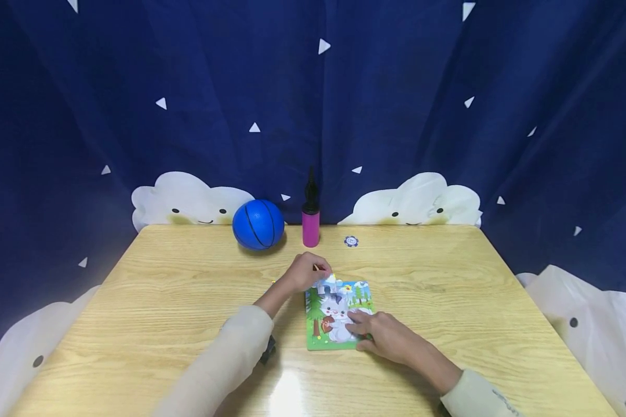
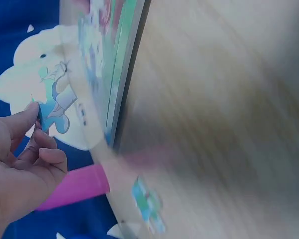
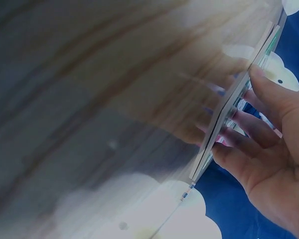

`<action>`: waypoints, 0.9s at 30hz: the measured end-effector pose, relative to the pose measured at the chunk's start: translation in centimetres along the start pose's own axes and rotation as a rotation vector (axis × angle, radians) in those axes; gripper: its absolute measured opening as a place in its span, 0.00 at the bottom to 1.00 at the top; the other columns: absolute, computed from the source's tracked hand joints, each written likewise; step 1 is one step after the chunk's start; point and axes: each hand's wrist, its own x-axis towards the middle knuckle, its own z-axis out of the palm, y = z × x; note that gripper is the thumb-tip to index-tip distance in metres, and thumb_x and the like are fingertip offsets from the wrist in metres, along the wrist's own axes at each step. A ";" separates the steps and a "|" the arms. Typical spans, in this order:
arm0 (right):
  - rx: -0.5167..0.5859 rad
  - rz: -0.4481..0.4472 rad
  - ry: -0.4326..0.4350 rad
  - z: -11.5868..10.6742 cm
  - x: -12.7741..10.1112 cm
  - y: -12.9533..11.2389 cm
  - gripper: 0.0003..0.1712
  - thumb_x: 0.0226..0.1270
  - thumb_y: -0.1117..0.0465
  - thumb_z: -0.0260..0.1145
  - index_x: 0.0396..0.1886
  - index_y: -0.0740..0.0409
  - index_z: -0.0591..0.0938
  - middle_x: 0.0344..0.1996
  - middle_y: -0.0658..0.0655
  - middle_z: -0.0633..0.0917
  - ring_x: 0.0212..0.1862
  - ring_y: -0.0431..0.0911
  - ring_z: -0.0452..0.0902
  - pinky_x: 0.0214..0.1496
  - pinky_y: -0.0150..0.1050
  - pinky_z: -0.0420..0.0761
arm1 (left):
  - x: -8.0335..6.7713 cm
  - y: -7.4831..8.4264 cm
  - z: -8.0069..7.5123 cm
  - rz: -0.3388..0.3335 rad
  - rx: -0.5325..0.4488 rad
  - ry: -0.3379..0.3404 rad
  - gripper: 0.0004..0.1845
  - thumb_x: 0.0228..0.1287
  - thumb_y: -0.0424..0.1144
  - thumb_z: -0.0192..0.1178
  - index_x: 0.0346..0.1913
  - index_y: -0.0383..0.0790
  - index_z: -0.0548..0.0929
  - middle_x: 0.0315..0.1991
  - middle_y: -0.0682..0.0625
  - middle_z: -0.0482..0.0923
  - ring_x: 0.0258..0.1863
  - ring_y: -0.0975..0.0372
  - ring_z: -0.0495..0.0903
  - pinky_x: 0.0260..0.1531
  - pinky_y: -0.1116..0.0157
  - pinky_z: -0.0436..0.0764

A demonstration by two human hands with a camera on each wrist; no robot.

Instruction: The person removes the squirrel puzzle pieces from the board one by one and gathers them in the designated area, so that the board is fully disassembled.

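Wooden table; left hand pinches puzzle piece; right hand fingers flat on puzzle board.

The table held one puzzle board, one blue ball, one pink pump, one small round token, and two hands: left hand, right hand.

- The surface looks like pale wood-grain laminate, smooth and glossy enough to throw a bright glare near its front edge.
- The puzzle board seems printed card, flat with a slight sheen.
- The puzzle piece pinched in the left hand looks like thin printed card.
- The ball appears matt blue rubber.
- The pump has a smooth pink plastic body.
- The curtain is soft matt cloth.
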 end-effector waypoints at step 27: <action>-0.005 -0.005 0.000 0.0 0.0 -0.1 0.26 0.57 0.55 0.69 0.54 0.61 0.80 0.60 0.64 0.76 0.62 0.55 0.73 0.58 0.50 0.75 | -3.7 -6.0 -8.1 -0.009 0.140 0.028 0.05 0.61 0.30 0.61 0.31 0.35 0.86 0.28 0.48 0.83 0.27 0.65 0.72 0.28 0.70 0.73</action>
